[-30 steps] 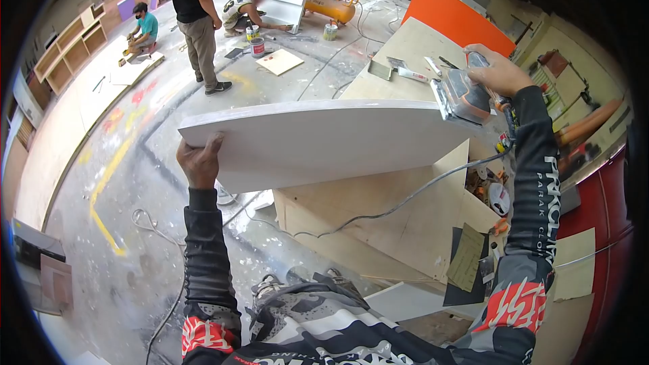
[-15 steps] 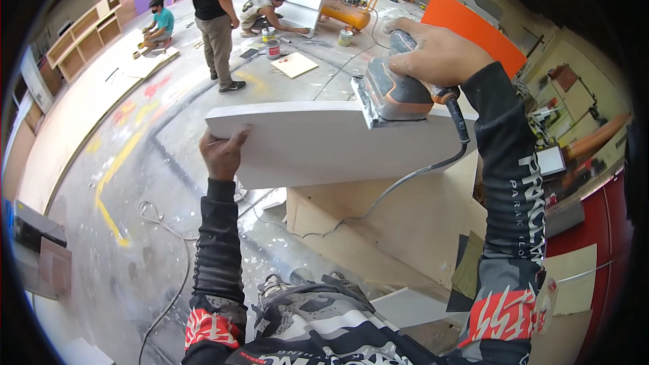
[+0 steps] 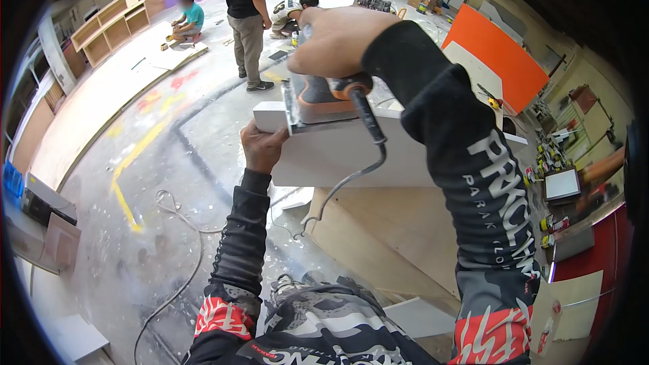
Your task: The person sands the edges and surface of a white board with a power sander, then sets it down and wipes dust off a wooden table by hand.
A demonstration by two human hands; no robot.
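Observation:
My right hand (image 3: 338,40) is wrapped over the top of a dark grey and orange power sander (image 3: 323,100). The sander's flat pad rests on the upper edge of a white board (image 3: 358,155), near its left end, and a dark cord hangs from its back. My left hand (image 3: 262,147) grips the left end of the board, fingers pressed to its face, just below and left of the sander. Beneath the board stands a plywood box (image 3: 378,230).
Three people are beyond the board: one standing (image 3: 247,20), one crouching (image 3: 291,13), one in teal sitting low (image 3: 191,19). A loose cable (image 3: 196,267) lies on the floor at left. An orange panel (image 3: 497,61) leans at right; wooden shelving (image 3: 111,30) stands far left.
My right hand has moved the sander left along the board's edge, close to my left hand. The view has shifted, so the room and board appear further right.

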